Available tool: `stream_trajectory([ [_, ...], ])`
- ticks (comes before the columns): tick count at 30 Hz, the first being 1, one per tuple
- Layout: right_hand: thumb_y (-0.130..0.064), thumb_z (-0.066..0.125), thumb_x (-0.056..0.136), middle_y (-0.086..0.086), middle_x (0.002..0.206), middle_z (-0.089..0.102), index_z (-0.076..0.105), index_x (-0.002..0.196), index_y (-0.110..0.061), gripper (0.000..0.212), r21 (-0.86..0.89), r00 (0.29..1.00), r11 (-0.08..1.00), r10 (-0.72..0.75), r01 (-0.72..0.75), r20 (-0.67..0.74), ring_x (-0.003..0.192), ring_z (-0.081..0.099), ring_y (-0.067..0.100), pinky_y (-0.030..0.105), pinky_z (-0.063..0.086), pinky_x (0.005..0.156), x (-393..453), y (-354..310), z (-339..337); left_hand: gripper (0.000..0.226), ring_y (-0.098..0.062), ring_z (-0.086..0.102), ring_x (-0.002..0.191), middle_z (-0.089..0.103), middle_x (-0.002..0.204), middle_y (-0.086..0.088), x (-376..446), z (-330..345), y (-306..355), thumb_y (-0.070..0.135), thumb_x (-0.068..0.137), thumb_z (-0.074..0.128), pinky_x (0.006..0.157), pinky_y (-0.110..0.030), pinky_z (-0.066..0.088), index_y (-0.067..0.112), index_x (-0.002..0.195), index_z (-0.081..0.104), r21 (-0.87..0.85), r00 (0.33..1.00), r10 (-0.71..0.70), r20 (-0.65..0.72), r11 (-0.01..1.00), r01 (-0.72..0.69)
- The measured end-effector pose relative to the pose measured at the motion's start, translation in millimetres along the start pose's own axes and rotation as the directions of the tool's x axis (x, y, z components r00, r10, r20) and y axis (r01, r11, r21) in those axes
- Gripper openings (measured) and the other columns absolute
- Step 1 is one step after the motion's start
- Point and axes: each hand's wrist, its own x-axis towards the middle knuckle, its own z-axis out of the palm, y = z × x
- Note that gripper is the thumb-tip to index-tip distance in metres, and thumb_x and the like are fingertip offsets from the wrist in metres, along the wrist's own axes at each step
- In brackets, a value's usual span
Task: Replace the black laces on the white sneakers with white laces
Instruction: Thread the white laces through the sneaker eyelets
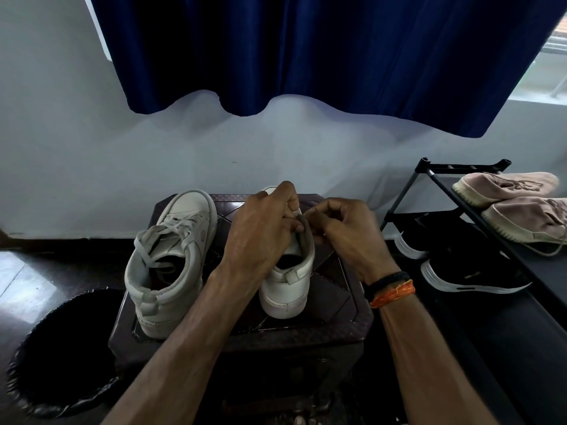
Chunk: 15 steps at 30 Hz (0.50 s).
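Two white sneakers stand on a small dark stool, heels toward me. The left sneaker carries white laces, tied loosely. My left hand covers the top of the right sneaker and grips its tongue and upper edge with curled fingers. My right hand, with black and orange bands at the wrist, sits just right of that shoe, its fingertips pinching something small at the eyelets. The lace there is hidden by my fingers, so its colour cannot be told.
A round bin lined with a black bag stands on the floor at the left. A black shoe rack on the right holds pink sneakers above and black sneakers below. A blue curtain hangs over the white wall.
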Motion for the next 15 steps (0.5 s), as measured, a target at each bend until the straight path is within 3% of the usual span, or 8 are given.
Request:
stream_trajectory([
  [2,-0.016,0.067,0.093,-0.002,0.074,0.075,0.076,0.082,-0.018,0.014,-0.16,0.998,0.986,-0.05,0.043,-0.043,0.07,0.074,0.016,0.044,0.063,0.073,0.8,-0.4,1.7,0.022,-0.019,0.069,0.084,0.074,0.079,0.003,0.4,0.4,-1.5,0.001,0.079,0.069,0.073,-0.043,0.054,0.016,0.093,0.06,-0.014,0.999,-0.043,-0.006,0.999,0.043],
  [3,-0.016,0.066,0.093,-0.002,0.074,0.075,0.075,0.081,-0.017,0.015,-0.159,0.997,0.987,-0.041,0.031,-0.06,0.07,0.074,0.016,0.045,0.063,0.073,0.5,-1.3,2.1,0.021,-0.015,0.07,0.085,0.075,0.077,0.006,0.9,0.1,-1.9,0.004,0.08,0.073,0.075,-0.04,0.054,0.017,0.093,0.063,-0.034,0.998,-0.066,0.006,0.997,0.066],
  [7,-0.007,0.062,0.097,0.007,0.078,0.076,0.071,0.085,-0.005,0.015,0.119,0.992,0.988,0.104,-0.094,-0.078,0.071,0.077,0.021,0.046,0.064,0.074,-0.1,-0.3,-0.2,0.03,-0.004,0.068,0.093,0.077,0.085,0.012,1.9,-3.5,-3.3,0.016,0.084,0.078,0.084,-0.025,0.052,0.032,0.11,0.076,-0.056,0.986,-0.108,0.125,0.992,0.116],
  [10,-0.004,0.058,0.099,0.017,0.085,0.075,0.067,0.087,0.001,0.016,0.288,0.981,0.947,0.174,-0.142,-0.091,0.073,0.077,0.025,0.036,0.062,0.067,0.0,-1.1,-1.6,0.032,-0.004,0.069,0.094,0.077,0.088,0.014,1.0,-4.3,-3.3,0.022,0.085,0.077,0.085,-0.024,0.052,0.035,0.114,0.076,-0.029,0.984,-0.099,0.146,0.994,0.104],
  [15,-0.009,0.066,0.097,0.015,0.086,0.076,0.072,0.089,0.0,0.014,0.31,0.993,0.945,0.118,-0.103,-0.03,0.079,0.076,0.026,0.033,0.06,0.07,2.3,-0.6,-1.4,0.031,-0.006,0.068,0.09,0.076,0.087,0.014,0.4,-7.3,1.5,0.021,0.081,0.077,0.082,-0.025,0.054,0.033,0.11,0.077,0.005,0.981,-0.141,0.136,0.99,0.141],
])
